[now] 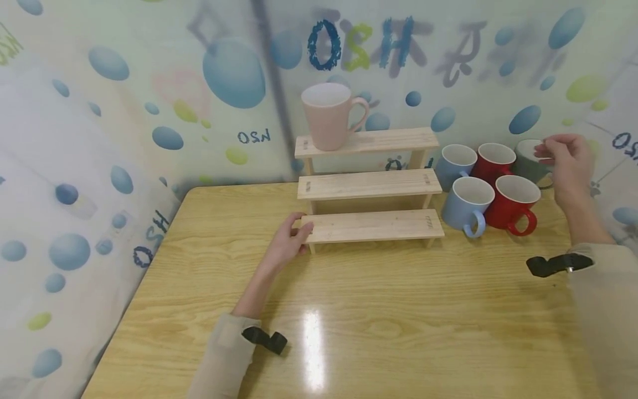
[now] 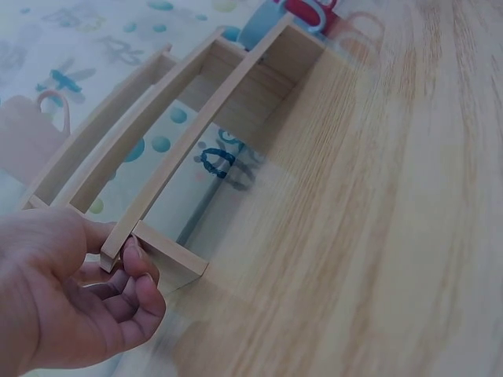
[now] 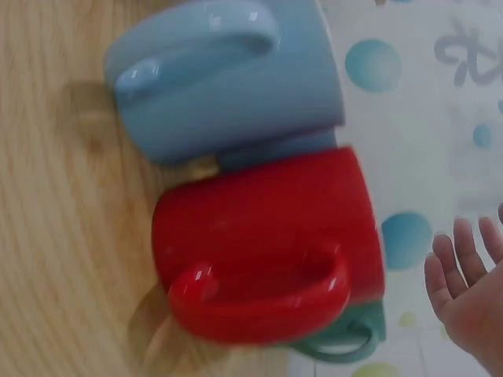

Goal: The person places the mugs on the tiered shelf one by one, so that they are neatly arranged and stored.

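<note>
My left hand (image 1: 285, 243) pinches the left end of the lowest board (image 1: 374, 226) of a three-step wooden rack. In the left wrist view, the thumb and curled fingers (image 2: 141, 310) hold the board's corner beside its leg. A pink mug (image 1: 326, 124) stands upright on the top step, towards the left. My right hand (image 1: 571, 166) is over the rim of a green mug (image 1: 527, 162) at the back right, overlapping it in the head view. In the right wrist view, its fingers (image 3: 464, 255) are extended and hold nothing, with the green mug (image 3: 346, 334) mostly hidden behind a red one.
Right of the rack, two light-blue mugs (image 1: 461, 212) and two red mugs (image 1: 502, 210) stand clustered with the green one, front handles facing the near side. The wooden table (image 1: 399, 327) ends at a patterned cloth backdrop (image 1: 234, 72) behind and at the sides.
</note>
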The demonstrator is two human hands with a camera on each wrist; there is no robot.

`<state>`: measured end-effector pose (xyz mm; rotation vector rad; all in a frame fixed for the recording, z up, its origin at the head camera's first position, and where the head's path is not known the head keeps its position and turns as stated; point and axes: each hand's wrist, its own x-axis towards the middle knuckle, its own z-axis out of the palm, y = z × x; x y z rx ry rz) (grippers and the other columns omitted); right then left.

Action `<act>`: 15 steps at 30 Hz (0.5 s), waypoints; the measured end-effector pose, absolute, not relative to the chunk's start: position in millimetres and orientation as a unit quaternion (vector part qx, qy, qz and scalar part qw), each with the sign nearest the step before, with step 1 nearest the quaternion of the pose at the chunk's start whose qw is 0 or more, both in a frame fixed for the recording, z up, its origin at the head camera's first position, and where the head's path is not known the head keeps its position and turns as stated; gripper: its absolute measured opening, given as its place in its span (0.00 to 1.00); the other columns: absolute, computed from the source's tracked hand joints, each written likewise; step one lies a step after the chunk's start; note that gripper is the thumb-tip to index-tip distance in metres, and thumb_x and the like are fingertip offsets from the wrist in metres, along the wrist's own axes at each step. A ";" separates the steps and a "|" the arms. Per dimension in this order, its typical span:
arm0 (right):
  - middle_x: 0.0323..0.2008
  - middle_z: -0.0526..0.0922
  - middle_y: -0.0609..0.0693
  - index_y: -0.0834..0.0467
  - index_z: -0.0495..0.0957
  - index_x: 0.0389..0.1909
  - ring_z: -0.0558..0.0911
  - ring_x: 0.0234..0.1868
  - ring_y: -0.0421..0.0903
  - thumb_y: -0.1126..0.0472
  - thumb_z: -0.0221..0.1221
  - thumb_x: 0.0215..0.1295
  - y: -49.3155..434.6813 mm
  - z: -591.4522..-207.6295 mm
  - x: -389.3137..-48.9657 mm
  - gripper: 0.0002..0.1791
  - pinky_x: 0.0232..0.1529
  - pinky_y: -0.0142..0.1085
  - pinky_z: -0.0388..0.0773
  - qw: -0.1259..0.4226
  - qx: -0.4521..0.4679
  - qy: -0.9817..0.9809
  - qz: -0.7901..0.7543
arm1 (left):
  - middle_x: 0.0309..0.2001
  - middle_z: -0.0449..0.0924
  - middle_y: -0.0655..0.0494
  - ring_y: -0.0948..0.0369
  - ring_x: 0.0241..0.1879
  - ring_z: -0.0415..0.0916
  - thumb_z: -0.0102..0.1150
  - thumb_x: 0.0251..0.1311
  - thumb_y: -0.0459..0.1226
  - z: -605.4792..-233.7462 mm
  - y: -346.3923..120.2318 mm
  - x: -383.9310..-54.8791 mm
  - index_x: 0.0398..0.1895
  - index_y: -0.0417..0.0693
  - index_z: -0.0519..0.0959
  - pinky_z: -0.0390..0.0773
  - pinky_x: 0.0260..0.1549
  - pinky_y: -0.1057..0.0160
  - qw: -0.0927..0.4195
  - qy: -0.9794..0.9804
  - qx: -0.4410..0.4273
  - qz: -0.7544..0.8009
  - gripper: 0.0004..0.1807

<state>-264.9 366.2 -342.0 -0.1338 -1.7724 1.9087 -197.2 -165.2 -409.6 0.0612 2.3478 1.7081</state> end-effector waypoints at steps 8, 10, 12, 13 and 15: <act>0.38 0.75 0.36 0.44 0.71 0.39 0.76 0.35 0.30 0.61 0.52 0.75 398.3 -358.0 -255.8 0.06 0.41 0.18 0.70 0.259 -0.187 -0.736 0.597 | 0.58 0.77 0.41 0.59 0.26 0.70 0.53 0.75 0.50 -418.8 -167.8 -200.4 0.77 0.49 0.58 0.73 0.32 0.60 0.105 0.804 0.029 0.584 0.33; 0.40 0.72 0.36 0.43 0.69 0.40 0.74 0.36 0.29 0.61 0.52 0.75 403.8 -362.5 -255.6 0.07 0.41 0.17 0.69 0.243 -0.208 -0.748 0.581 | 0.58 0.77 0.41 0.59 0.27 0.71 0.53 0.75 0.50 -418.4 -167.8 -200.0 0.77 0.48 0.58 0.73 0.32 0.60 0.103 0.804 0.028 0.584 0.33; 0.42 0.70 0.38 0.44 0.68 0.41 0.73 0.36 0.29 0.62 0.52 0.74 408.4 -367.4 -255.3 0.07 0.40 0.16 0.69 0.229 -0.217 -0.741 0.592 | 0.58 0.77 0.41 0.59 0.27 0.71 0.52 0.76 0.50 -418.0 -167.8 -199.6 0.77 0.48 0.58 0.73 0.32 0.60 0.103 0.805 0.027 0.584 0.33; 0.42 0.69 0.38 0.44 0.68 0.41 0.73 0.36 0.29 0.62 0.52 0.74 410.5 -370.0 -254.7 0.07 0.39 0.15 0.69 0.221 -0.219 -0.737 0.600 | 0.58 0.77 0.41 0.59 0.27 0.71 0.52 0.76 0.49 -418.0 -167.9 -199.5 0.77 0.48 0.58 0.73 0.33 0.60 0.104 0.805 0.028 0.583 0.33; 0.42 0.69 0.39 0.46 0.67 0.42 0.73 0.36 0.29 0.63 0.51 0.73 414.5 -375.2 -253.1 0.07 0.38 0.14 0.69 0.206 -0.217 -0.727 0.618 | 0.58 0.77 0.41 0.59 0.27 0.71 0.52 0.76 0.49 -418.2 -168.0 -199.6 0.77 0.47 0.58 0.73 0.33 0.61 0.105 0.806 0.029 0.582 0.33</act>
